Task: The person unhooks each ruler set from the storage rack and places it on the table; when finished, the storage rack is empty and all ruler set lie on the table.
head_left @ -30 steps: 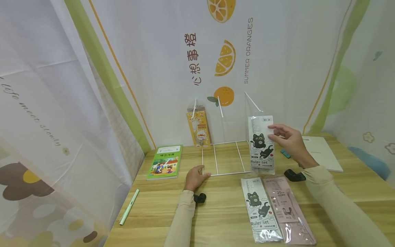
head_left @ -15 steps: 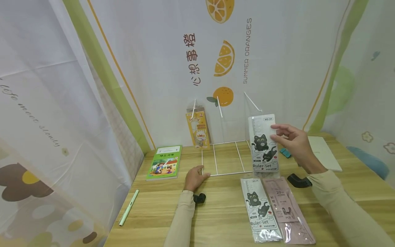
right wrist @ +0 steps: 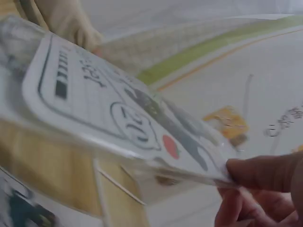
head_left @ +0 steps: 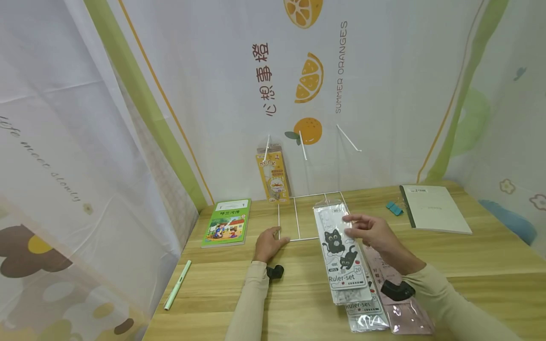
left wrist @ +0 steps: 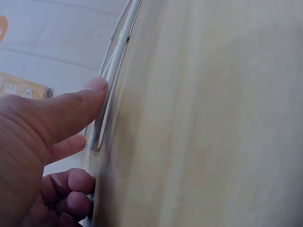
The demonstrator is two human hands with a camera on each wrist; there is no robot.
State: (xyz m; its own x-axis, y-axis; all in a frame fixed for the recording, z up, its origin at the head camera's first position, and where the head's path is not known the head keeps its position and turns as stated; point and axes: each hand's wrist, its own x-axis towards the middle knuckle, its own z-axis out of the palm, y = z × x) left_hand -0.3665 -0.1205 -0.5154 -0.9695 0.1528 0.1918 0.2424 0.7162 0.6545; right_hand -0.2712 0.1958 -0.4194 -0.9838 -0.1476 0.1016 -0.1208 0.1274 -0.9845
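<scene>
Pen, pale green and slim, lies near the table's (head_left: pixel 209 303) left edge, slanting along it. Book with a green illustrated cover (head_left: pixel 226 222) lies flat by the back left corner, face up, title readable from the near side.

Left hand (head_left: pixel 269 244) rests low at the front left corner of a white wire rack (head_left: pixel 297 218), thumb and forefinger pinching the corner, other fingers curled in the left wrist view. Likely purpose: steadying the light frame. Rack stands toward the table's back edge. Its left white wire prong carries a yellow cardboard box with a duck print (head_left: pixel 273 176); middle and right prongs bear nothing.

Right of centre, the right hand (head_left: pixel 375 237) pinches the upper right edge of a white, cat-printed ruler-set packet in clear plastic (head_left: pixel 339 246), thumb against fingers. Packet hangs tilted in front of the rack; the edge grip probably leaves its top free. Nearer the front edge, a second cat-printed packet (head_left: pixel 368 322) lies partly covered from view, beside a pink plastic packet (head_left: pixel 410 318); contact with the held one unclear.

Teal clip (head_left: pixel 394 208) and cream notebook with dark spine (head_left: pixel 439 209) lie toward the back right corner.
</scene>
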